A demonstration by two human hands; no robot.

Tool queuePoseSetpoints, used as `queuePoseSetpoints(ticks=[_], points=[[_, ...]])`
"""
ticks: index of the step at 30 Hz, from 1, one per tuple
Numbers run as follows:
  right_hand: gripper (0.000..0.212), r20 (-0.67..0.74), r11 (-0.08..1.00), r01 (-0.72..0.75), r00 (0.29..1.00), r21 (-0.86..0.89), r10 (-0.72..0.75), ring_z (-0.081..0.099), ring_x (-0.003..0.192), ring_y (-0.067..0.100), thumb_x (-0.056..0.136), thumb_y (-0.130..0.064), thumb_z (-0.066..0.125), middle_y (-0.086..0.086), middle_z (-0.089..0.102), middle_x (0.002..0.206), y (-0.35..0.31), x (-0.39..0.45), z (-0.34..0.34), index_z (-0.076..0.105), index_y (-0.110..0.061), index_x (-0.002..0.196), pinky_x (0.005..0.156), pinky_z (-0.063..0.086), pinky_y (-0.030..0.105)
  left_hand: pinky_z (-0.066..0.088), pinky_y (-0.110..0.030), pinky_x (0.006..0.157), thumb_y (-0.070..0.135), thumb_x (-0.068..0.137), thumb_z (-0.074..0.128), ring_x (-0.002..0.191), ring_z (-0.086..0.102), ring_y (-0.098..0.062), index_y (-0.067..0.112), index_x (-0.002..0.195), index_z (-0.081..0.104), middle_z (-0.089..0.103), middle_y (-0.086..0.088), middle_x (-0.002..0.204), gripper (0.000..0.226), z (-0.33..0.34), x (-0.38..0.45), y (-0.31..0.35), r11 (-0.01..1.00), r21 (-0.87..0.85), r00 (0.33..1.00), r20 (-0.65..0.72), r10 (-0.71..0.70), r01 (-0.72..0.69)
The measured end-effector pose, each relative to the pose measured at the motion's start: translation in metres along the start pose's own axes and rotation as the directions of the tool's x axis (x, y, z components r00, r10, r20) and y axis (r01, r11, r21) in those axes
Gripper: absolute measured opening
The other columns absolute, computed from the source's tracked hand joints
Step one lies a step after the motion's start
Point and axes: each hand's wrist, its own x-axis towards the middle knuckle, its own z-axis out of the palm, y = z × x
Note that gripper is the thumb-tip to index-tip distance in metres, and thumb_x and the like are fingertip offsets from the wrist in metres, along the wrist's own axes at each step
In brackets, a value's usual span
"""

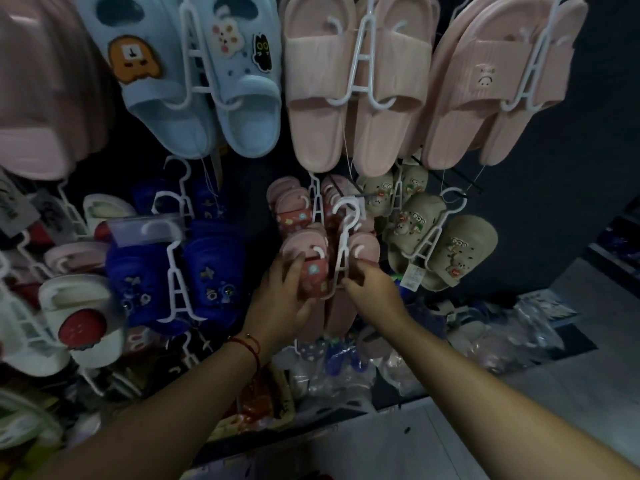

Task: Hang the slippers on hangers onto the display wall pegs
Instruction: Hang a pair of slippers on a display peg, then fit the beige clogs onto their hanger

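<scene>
Nearest you, both forearms reach up from six o'clock toward the middle of the wall. Your left hand point(282, 299) is curled round the left pink slipper point(304, 268) of the pair, thumb under it and fingers over the strap with the small charms. Your right hand point(372, 289) pinches the lower frame of the white hanger point(341, 244) between the two slippers; the fingertips are partly hidden, so how tightly it holds is hard to say.

The pair sits at dead centre, its hook up at twelve o'clock from your hands and level with the peg point(360, 196) carrying the other pink pairs point(294, 206). Whether the hook is already over the peg is unclear.

This load should be light: small foam-like slippers, soft and a bit squashy, on a thin, stiff plastic frame that may flex or snap if twisted. Grip the frame low on its centre bar and steady one slipper, as you do, so the pair cannot swing.

Further off, blue slippers point(194, 268) hang at nine o'clock, beige ones point(440, 247) at three, and large pale blue point(194, 81) and pink pairs point(356, 88) at twelve.
</scene>
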Motion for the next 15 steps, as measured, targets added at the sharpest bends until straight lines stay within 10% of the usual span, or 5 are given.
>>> queuePoseSetpoints(ticks=[8,15], points=[[0.049,0.135,0.98,-0.124,0.98,-0.157,0.146,0.053,0.129,0.022,0.097,-0.02,0.059,-0.001,0.056,0.141,0.044,-0.12,0.063,0.05,-0.021,0.145,0.096,0.041,0.025,0.038,-0.042,0.113,0.059,0.092,0.046,0.145,0.032,-0.031,0.026,0.159,0.024,0.026,-0.007,0.163,0.078,0.018,-0.115,-0.057,0.993,0.021,0.965,0.242,0.105,-0.113],[0.058,0.188,0.927,-0.289,0.923,-0.238,0.336,0.031,0.147,0.022,0.101,-0.027,0.057,0.007,0.035,0.159,0.065,-0.255,0.132,0.036,-0.015,0.154,0.114,0.021,0.021,0.023,-0.043,0.122,0.072,0.095,0.036,0.154,0.014,-0.027,0.029,0.161,0.016,0.009,-0.001,0.169,0.082,0.035,-0.21,-0.107,0.972,0.044,0.786,0.597,0.161,-0.232]])
